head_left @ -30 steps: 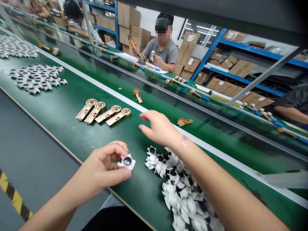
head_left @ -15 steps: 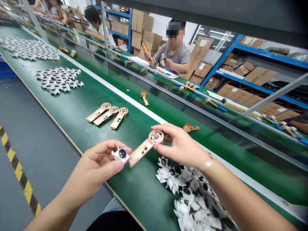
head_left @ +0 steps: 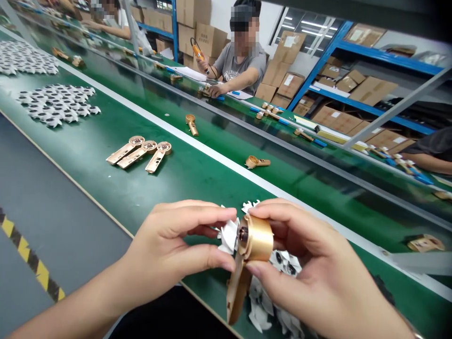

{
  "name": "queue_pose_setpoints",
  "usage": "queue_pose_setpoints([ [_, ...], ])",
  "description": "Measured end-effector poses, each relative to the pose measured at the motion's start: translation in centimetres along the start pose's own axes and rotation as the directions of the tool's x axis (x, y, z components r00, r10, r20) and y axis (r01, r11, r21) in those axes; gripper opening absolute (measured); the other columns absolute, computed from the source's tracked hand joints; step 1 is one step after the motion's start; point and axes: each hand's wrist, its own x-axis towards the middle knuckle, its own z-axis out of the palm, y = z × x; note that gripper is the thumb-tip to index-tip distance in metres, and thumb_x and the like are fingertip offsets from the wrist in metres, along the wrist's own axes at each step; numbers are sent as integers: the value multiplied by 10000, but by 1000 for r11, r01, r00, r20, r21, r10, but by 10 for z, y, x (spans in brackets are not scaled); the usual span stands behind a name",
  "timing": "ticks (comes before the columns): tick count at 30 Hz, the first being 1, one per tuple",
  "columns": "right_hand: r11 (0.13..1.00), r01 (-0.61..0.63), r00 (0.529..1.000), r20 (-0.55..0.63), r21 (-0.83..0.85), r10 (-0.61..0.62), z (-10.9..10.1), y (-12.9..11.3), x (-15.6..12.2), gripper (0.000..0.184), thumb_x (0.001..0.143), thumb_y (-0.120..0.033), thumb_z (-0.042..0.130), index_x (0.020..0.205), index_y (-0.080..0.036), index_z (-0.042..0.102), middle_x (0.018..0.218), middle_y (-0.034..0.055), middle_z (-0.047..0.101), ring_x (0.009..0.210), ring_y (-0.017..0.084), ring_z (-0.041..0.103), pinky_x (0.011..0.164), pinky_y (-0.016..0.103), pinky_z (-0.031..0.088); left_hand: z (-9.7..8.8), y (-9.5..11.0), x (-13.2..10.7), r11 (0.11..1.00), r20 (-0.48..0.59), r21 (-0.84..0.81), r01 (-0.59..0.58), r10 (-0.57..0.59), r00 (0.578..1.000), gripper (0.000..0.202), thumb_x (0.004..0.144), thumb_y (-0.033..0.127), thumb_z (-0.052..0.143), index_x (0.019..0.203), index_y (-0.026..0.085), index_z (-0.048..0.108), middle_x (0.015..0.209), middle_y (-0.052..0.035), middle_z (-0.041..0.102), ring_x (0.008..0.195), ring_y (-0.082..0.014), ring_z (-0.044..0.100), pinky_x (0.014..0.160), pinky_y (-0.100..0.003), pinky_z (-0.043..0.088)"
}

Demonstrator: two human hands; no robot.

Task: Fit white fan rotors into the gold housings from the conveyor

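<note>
My left hand is closed, pinching a small white fan blade between thumb and fingers. Close beside it, my right hand grips a gold fan housing by its round head, the handle pointing down. The housing's open face, with a dark copper-coloured motor inside, is turned towards the fan blade. Blade and motor are almost together; whether they touch I cannot tell. Beneath and behind my right hand lies a pile of white fan blades, partly hidden.
Several gold housings lie on the green bench left of centre. Beyond the white line sit other gold housings. Laid-out fan blades cover the far left. Across the bench a person holds an orange tool.
Both hands have come together. My right hand has turned the housing from lying nearly flat to handle-down, and the fan blade has turned sideways to face it. The camera view has shifted right.
</note>
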Motion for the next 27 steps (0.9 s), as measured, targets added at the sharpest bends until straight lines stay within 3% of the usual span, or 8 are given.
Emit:
queue_pose_setpoints([
  [5, 997, 6, 999, 50, 73, -10, -7, 2, -13, 559, 757, -25, 711, 1200, -358, 642, 1143, 29, 658, 930, 192, 740, 796, 266, 667, 8, 5, -5, 999, -3, 33, -30, 31, 1000, 531, 632, 164, 920, 1083, 407, 780, 996, 29, 791, 853, -149, 732, 757, -185, 626],
  [10, 999, 30, 996, 83, 39, -33, -10, 8, -21, 559, 790, -48, 715, 1241, -367, 630, 1206, 39, 630, 975, 207, 728, 819, 291, 669, 15, 11, -9, 1000, -39, 16, 22, -22, 999, 473, 606, 179, 934, 1031, 344, 808, 961, 11, 794, 795, -153, 744, 732, -202, 638],
  [17, 997, 80, 992, 101, -18, -78, -13, 10, -22, 495, 816, -80, 714, 1230, -345, 656, 1087, 42, 637, 896, 186, 709, 715, 264, 670, 20, 13, -9, 997, -1, 62, 41, -41, 999, 402, 632, 225, 921, 1019, 271, 820, 933, -25, 794, 789, -190, 746, 702, -240, 637],
  [19, 994, 84, 994, 75, -69, -79, -10, 12, -23, 469, 842, -123, 713, 1254, -340, 654, 1033, 41, 632, 868, 176, 694, 688, 260, 658, 24, 11, -12, 992, 12, 115, 46, -48, 999, 375, 713, 271, 875, 1080, 292, 800, 965, -23, 800, 800, -197, 751, 745, -262, 633],
  [23, 964, 123, 985, -92, -236, -148, 5, 14, -30, 450, 874, -144, 684, 1301, -281, 643, 987, 56, 615, 864, 171, 658, 678, 269, 629, 39, 8, -24, 982, 62, 188, -15, 4, 998, 484, 958, 251, 606, 1430, 342, 549, 1219, -24, 745, 1032, -207, 728, 966, -307, 570],
  [27, 943, 103, 971, -175, -317, -165, 5, 16, -24, 414, 894, -210, 667, 1307, -232, 643, 988, 70, 631, 849, 177, 654, 674, 289, 599, 43, 2, -17, 996, 117, 78, -39, 30, 993, 520, 1001, 341, 491, 1516, 308, 429, 1528, -33, 519, 1412, -268, 478, 1190, -386, 381],
])
